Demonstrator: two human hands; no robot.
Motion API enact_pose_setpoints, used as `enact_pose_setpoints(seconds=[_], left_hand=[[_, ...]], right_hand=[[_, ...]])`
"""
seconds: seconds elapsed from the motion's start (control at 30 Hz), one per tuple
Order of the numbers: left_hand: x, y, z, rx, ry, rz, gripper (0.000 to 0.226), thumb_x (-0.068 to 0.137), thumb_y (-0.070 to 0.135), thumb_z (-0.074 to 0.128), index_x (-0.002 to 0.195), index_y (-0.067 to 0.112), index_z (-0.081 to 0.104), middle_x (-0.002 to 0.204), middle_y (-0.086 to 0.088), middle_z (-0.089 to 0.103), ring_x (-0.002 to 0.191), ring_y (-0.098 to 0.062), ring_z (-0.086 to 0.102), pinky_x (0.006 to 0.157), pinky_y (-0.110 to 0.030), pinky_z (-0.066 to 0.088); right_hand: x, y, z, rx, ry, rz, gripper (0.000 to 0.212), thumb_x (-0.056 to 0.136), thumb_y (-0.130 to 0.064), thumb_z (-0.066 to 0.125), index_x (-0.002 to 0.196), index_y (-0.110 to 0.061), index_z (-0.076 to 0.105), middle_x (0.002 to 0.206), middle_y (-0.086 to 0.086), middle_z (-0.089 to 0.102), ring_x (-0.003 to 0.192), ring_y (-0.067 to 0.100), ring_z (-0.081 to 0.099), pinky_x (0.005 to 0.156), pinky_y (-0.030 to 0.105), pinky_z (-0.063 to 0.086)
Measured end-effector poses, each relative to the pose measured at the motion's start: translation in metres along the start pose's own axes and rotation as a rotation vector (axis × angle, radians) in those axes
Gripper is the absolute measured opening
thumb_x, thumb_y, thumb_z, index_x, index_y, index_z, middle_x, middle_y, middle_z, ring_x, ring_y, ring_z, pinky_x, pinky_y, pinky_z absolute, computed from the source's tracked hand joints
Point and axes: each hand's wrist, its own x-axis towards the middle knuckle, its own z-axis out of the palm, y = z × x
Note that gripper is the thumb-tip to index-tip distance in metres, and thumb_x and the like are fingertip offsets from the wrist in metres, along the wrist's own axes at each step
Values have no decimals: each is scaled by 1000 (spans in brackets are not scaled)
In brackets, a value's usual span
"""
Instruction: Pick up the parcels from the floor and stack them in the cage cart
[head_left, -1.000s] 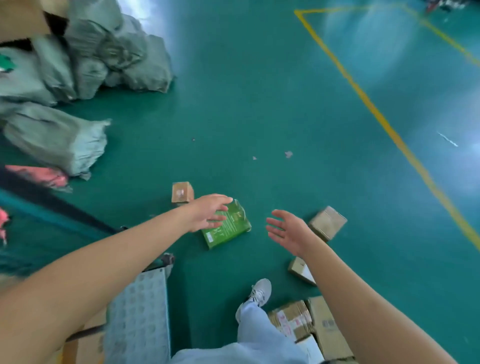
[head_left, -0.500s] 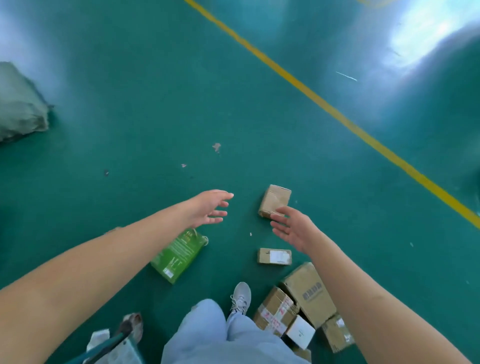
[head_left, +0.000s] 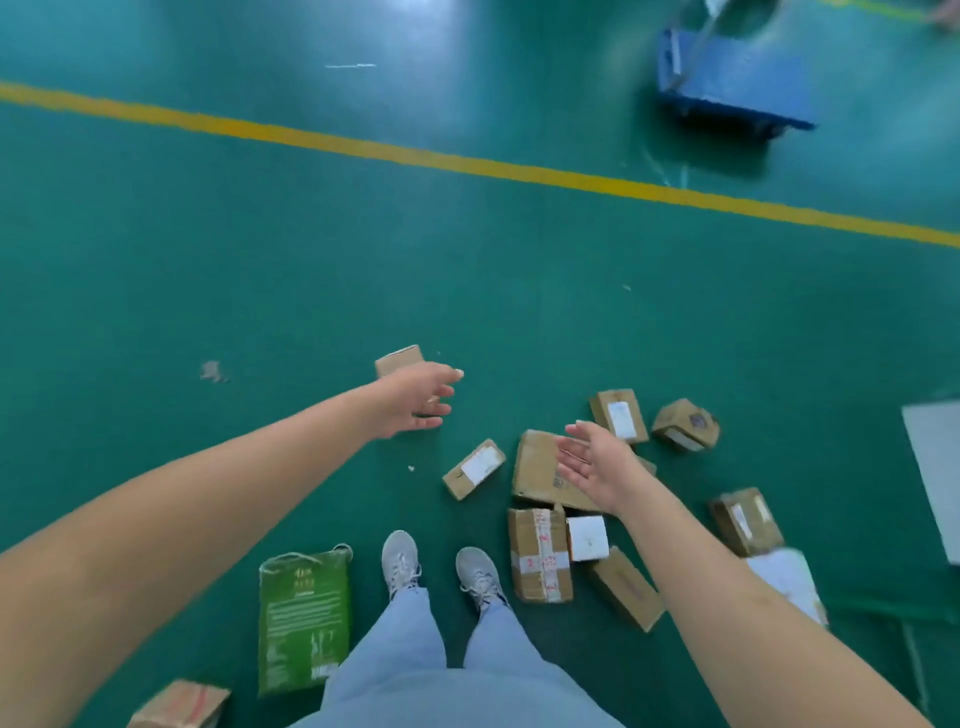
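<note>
I spread my left hand (head_left: 415, 397), fingers apart and empty, above a small carton (head_left: 399, 359); my right hand (head_left: 597, 465) hovers open-palmed over the scattered parcels (head_left: 540, 553), probably choosing one.

brown parcels (head_left: 540, 470); green bag (head_left: 304, 618), teal floor (head_left: 260, 260)

A green bag (head_left: 304, 618) lies left of the shoes (head_left: 439, 569), cardboard parcels (head_left: 540, 553) cluster right, a platform trolley (head_left: 727, 78) far right.
</note>
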Motion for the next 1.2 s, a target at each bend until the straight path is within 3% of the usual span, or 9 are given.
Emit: enact_pose_setpoints(seconds=[0.1, 0.27, 0.43, 0.6, 0.67, 0.77, 0.9, 1.07, 1.2], left_hand=[[16, 22, 28, 121, -62, -6, 13, 101, 35, 63, 107, 25, 57, 126, -3, 62, 114, -23, 64, 103, -41, 54], [48, 40, 77, 313, -167, -23, 39, 102, 36, 61, 138, 22, 55, 133, -2, 60, 119, -24, 63, 105, -41, 53], [91, 43, 129, 476, -232, -37, 41, 103, 37, 60, 141, 23, 53, 132, -1, 60, 118, -23, 63, 106, -42, 52], [149, 31, 174, 580, -242, -72, 40, 103, 36, 60, 140, 22, 53, 133, -3, 60, 119, -24, 62, 106, -43, 52], [174, 23, 187, 600, -238, -89, 36, 103, 36, 60, 136, 23, 53, 132, -3, 60, 120, -25, 62, 105, -42, 52], [236, -6, 214, 612, -222, -143, 34, 103, 37, 60, 133, 23, 55, 131, -3, 61, 118, -25, 63, 97, -38, 54], [322, -59, 239, 645, -186, -213, 36, 101, 38, 63, 133, 23, 57, 126, 0, 64, 111, -22, 67, 95, -39, 57], [438, -142, 270, 649, -167, -324, 37, 99, 37, 64, 133, 23, 58, 128, -2, 64, 108, -22, 66, 87, -37, 58], [518, -200, 289, 642, -138, -379, 44, 101, 34, 63, 141, 19, 52, 131, -4, 60, 116, -24, 63, 99, -41, 56]], right_hand=[[2, 22, -21, 106, 61, 28, 38, 110, -29, 47, 140, -7, 53, 136, 13, 62, 130, 30, 56, 115, 44, 44], [1, 56, -51, 248, 135, 72, 38, 110, -29, 46, 141, -8, 52, 136, 12, 61, 128, 29, 57, 111, 42, 47], [22, 84, -81, 345, 203, 122, 29, 109, -29, 50, 130, -10, 57, 115, 5, 66, 115, 25, 61, 103, 39, 50], [75, 101, -116, 377, 236, 156, 20, 109, -29, 49, 106, -14, 62, 123, 9, 65, 114, 24, 61, 97, 36, 51], [99, 107, -129, 373, 257, 169, 21, 109, -29, 49, 115, -13, 61, 123, 8, 64, 111, 23, 62, 94, 35, 52], [156, 128, -156, 372, 273, 194, 23, 109, -29, 50, 125, -14, 57, 119, 5, 65, 102, 18, 63, 89, 32, 53], [238, 165, -188, 316, 284, 241, 22, 108, -29, 51, 126, -17, 56, 118, 4, 66, 111, 21, 63, 88, 33, 53], [362, 226, -211, 229, 299, 284, 12, 107, -30, 52, 112, -21, 59, 118, 7, 67, 111, 22, 65, 95, 36, 54], [455, 268, -224, 94, 319, 264, 21, 104, -31, 52, 121, -22, 60, 115, 2, 64, 111, 22, 62, 102, 41, 53]])
